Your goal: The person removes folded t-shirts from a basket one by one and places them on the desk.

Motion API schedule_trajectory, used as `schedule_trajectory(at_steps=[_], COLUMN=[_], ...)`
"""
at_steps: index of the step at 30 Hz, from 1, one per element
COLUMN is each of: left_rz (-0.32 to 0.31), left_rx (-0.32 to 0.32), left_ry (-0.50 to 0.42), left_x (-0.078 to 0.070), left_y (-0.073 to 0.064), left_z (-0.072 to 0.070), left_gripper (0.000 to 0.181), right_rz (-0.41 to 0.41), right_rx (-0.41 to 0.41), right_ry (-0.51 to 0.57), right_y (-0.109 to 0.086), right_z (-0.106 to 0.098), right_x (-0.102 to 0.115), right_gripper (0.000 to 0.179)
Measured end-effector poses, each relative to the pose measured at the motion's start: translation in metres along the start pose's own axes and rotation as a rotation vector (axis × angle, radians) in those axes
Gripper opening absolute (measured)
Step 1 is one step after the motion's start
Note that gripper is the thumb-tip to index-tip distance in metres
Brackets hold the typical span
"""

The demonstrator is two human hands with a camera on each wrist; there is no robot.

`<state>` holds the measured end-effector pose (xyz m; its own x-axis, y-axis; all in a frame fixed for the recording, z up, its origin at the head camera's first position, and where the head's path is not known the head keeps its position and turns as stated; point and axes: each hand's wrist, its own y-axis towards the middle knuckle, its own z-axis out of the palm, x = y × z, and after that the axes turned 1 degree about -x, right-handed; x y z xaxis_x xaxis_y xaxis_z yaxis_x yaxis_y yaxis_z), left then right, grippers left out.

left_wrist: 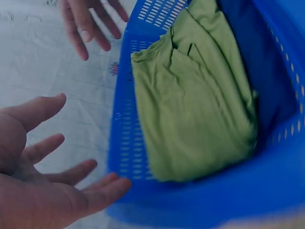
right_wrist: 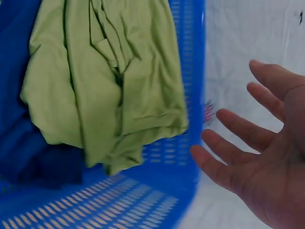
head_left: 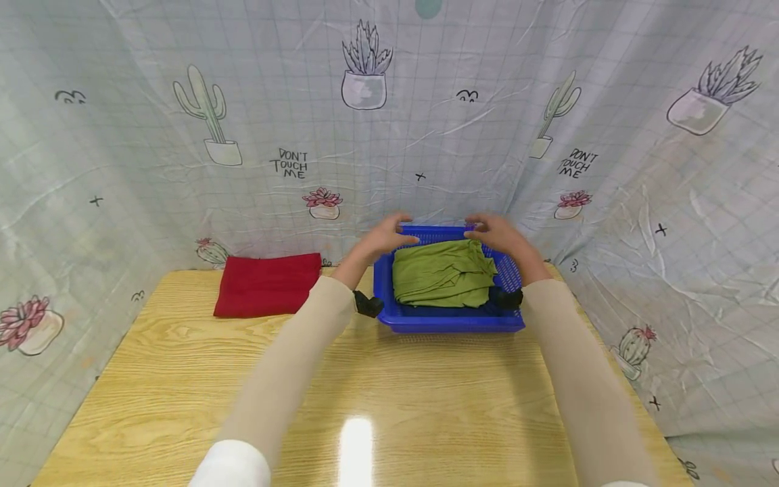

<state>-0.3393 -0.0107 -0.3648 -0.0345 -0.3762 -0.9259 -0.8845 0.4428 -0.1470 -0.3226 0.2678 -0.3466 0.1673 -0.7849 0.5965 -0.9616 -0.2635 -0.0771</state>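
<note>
A folded green garment [head_left: 441, 274] lies inside a blue plastic basket [head_left: 456, 325] with slotted walls. Under it shows a dark blue cloth [left_wrist: 259, 62]. My left hand [head_left: 388, 235] is raised over the basket's back left, fingers spread and holding nothing. Over the back right, my right hand [head_left: 494, 233] is likewise spread, with nothing in it. In the right wrist view, the fingers [right_wrist: 238, 124] stand apart from the green garment, beside the basket rim.
A folded red cloth [head_left: 268, 284] lies on the wooden table [head_left: 182, 379], left of the basket. A patterned curtain [head_left: 414, 142] hangs close behind the table and along both sides. Black wrist mounts [head_left: 368, 304] sit under the forearms.
</note>
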Motion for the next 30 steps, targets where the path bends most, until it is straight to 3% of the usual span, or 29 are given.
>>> schedule_trajectory(at_steps=[5, 10, 12, 15, 18, 21, 25, 27, 30], left_rz=[-0.127, -0.204, -0.225, -0.242, -0.28, -0.33, -0.362, -0.356, -0.33], left_rx=[0.001, -0.01, -0.038, -0.133, -0.223, -0.206, -0.161, -0.188, -0.231], left_ry=[-0.176, -0.164, -0.13, -0.13, -0.177, -0.191, -0.091, -0.049, -0.073], left_x=[0.007, 0.017, 0.019, 0.021, 0.021, 0.02, 0.019, 0.019, 0.021], left_y=[0.011, 0.023, 0.027, 0.032, 0.031, 0.028, 0.026, 0.026, 0.026], left_z=[0.018, 0.039, 0.047, 0.056, 0.061, 0.063, 0.064, 0.063, 0.062], left_gripper=[0.079, 0.086, 0.085, 0.085, 0.083, 0.082, 0.08, 0.075, 0.06], right_rz=[0.139, 0.27, 0.27, 0.239, 0.228, 0.175, 0.088, 0.07, 0.073], right_rx=[0.063, 0.099, 0.095, 0.057, 0.007, -0.026, -0.022, -0.013, -0.003], right_ry=[0.101, 0.149, 0.133, 0.099, 0.123, 0.159, 0.246, 0.3, 0.351], right_y=[0.004, 0.008, 0.012, 0.02, 0.023, 0.021, 0.018, 0.017, 0.015], right_z=[0.015, 0.036, 0.043, 0.049, 0.051, 0.049, 0.046, 0.046, 0.044], right_x=[-0.026, -0.046, -0.05, -0.053, -0.053, -0.051, -0.049, -0.049, -0.05], right_gripper=[0.057, 0.07, 0.077, 0.081, 0.079, 0.075, 0.067, 0.064, 0.063])
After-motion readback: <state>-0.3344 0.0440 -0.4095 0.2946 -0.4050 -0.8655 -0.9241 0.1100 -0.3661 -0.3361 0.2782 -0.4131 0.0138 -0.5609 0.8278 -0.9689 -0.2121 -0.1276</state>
